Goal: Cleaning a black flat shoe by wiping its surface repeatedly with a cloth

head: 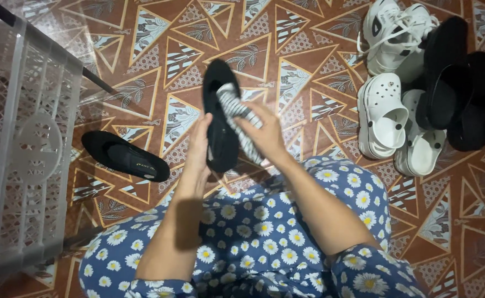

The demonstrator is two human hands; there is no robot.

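My left hand [199, 144] grips a black flat shoe [219, 118] by its heel end, toe pointing away from me. My right hand [265, 132] presses a black-and-white striped cloth [236, 110] against the shoe's inside and side. Both hands are held above my lap, which is covered by a blue dress with white daisies [264, 232]. The matching black flat shoe [124, 155] lies on the patterned floor to the left, a short way from my left arm.
A white plastic lattice crate [24, 143] stands at the left edge. At the upper right lie white sneakers [393, 34], a pair of white clogs [383, 117] and black slippers [460, 88]. The floor [159, 55] has brown tiles with triangle patterns.
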